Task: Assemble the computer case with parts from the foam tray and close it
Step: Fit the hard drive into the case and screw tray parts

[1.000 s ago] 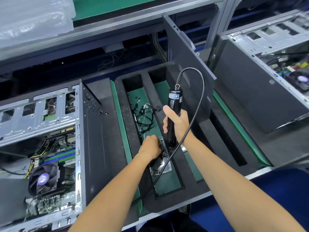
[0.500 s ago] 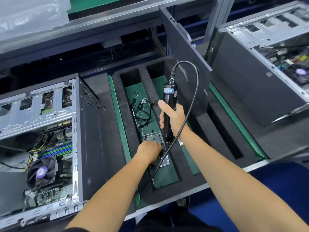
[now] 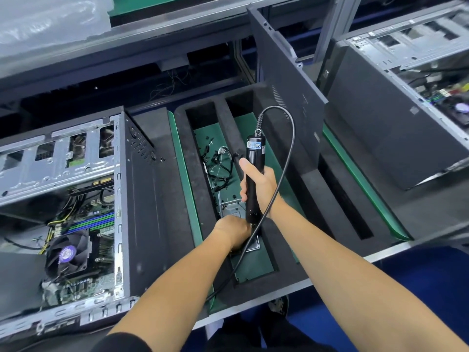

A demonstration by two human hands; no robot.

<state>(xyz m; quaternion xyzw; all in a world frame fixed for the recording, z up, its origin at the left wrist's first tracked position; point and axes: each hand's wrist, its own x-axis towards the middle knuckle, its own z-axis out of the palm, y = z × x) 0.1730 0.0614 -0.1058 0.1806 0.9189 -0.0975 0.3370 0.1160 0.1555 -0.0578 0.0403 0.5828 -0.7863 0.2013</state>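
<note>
The right hand [image 3: 261, 185] has its grip closed around a black electric screwdriver [image 3: 253, 179], fingers wrapped round the barrel and thumb lying up along it, the tool held nearly upright with its tip down in the foam tray [image 3: 284, 240]. A black cord [image 3: 286, 158] loops out of the tool's top, arcs to the right and runs down past the wrist towards the tray's near edge. The left hand [image 3: 234, 233] is down in the same compartment, knuckles up and fingers curled under, just beside the screwdriver's tip; how tight that grip is, or what it has hold of, I cannot tell, since the fingers are hidden. It sits over a shiny metal plate [image 3: 251, 243] lying on the compartment's green floor. Further back in that compartment lies a tangle of black cables [image 3: 220, 165]. The open computer case [image 3: 121, 199] lies on its side to the left of the tray, its fan [image 3: 67, 254] and board exposed. A dark side panel [image 3: 284, 80] stands upright in the tray's right part.
</note>
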